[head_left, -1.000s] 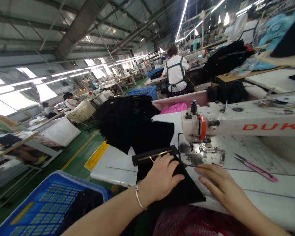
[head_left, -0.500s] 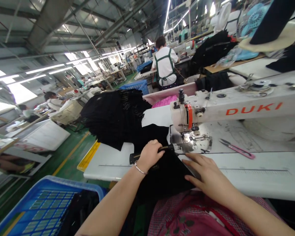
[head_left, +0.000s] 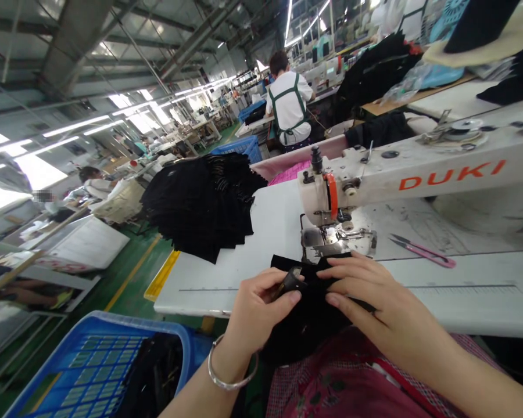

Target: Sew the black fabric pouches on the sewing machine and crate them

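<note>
My left hand is closed in a pinch on a piece of black fabric at the table's near edge, with a small dark zipper part at its fingertips. My right hand lies on the same fabric, fingers curled and pressing it just in front of the needle plate of the white DUKI sewing machine. The fabric hangs down off the table edge toward my lap.
A tall stack of black fabric pieces sits at the table's far left. Pink-handled snips lie right of the needle plate. A blue crate stands on the floor at lower left. Another person sits at a machine ahead, back turned.
The black piece has been pulled back from beside the machine toward the table's near edge. Both hands have come together on it, the left now pinching it instead of gripping its zipper strip.
</note>
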The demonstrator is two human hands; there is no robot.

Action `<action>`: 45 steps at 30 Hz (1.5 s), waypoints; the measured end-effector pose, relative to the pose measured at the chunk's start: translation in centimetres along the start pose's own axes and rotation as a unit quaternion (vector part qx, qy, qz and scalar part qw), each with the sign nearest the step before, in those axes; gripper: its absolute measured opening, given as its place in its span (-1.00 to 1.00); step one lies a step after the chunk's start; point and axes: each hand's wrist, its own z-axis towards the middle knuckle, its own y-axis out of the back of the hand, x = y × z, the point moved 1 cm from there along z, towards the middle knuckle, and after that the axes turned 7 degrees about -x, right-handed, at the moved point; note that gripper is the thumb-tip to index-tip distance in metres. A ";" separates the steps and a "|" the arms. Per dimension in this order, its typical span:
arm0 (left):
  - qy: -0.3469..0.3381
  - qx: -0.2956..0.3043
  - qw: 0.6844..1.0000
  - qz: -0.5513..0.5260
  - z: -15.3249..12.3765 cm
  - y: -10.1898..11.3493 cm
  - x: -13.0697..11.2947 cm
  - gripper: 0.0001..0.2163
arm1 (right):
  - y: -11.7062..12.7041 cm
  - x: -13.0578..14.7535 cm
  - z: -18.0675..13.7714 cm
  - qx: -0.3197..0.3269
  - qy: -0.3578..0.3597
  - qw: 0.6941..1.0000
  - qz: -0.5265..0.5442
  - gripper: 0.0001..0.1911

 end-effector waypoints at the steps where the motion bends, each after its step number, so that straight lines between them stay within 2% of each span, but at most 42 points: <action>1: 0.009 -0.009 1.000 -0.013 -0.3 0.0 0.0 -0.83 | 0.3 0.2 0.1 -0.010 0.009 1.000 -0.009 -0.88; 5: 0.043 -0.046 0.994 -0.086 -1.2 -0.2 0.2 -0.82 | 1.4 1.2 0.5 -0.040 0.039 0.998 -0.022 -0.94; 12: 0.042 -0.079 0.984 -0.153 -1.5 -0.8 0.0 -0.82 | 2.0 2.0 0.6 -0.068 0.022 0.997 0.001 -0.96; 18: 0.024 -0.066 0.994 -0.089 -2.0 -0.5 0.2 -0.84 | 2.0 2.2 0.2 -0.059 -0.013 0.998 -0.023 -0.95; 21: 0.000 -0.066 0.996 -0.052 -2.2 -0.4 -0.1 -0.87 | 1.9 2.8 0.3 -0.057 0.029 0.997 -0.032 -0.85; 23: -0.018 -0.068 0.997 -0.026 -2.3 -0.4 -0.4 -0.88 | 1.8 3.3 0.4 -0.066 0.057 0.996 -0.032 -0.89; 25: -0.034 -0.073 0.997 -0.004 -2.3 -0.4 -0.7 -0.89 | 1.7 3.8 0.4 -0.075 0.064 0.995 -0.031 -0.94; 30: -0.061 -0.094 0.993 0.046 -2.3 -0.6 -0.8 -0.87 | 1.4 4.2 0.6 -0.069 0.063 0.995 -0.030 -0.92; 35: -0.083 -0.096 0.984 0.127 -2.2 0.4 -2.8 -0.85 | 2.0 4.1 1.9 0.004 -0.007 1.000 0.011 -0.93; 37: -0.094 -0.078 0.981 0.147 -2.2 1.3 -4.6 -0.85 | 2.7 4.5 2.7 0.037 -0.028 0.996 0.078 -0.90; 39: -0.095 -0.053 0.985 0.131 -2.2 2.0 -6.3 -0.84 | 3.4 4.8 3.3 0.085 -0.064 0.979 0.175 -0.83; 42: -0.051 -0.012 0.997 0.064 -1.6 2.4 -7.3 -0.81 | 3.5 4.3 3.8 0.170 -0.158 0.938 0.258 -0.76; 43: -0.029 0.003 0.999 0.046 -1.2 2.3 -7.1 -0.81 | 3.3 3.9 3.9 0.184 -0.183 0.932 0.252 -0.76; 45: 0.005 0.024 0.999 0.020 -0.4 2.0 -6.1 -0.81 | 2.7 3.0 3.8 0.170 -0.208 0.941 0.206 -0.79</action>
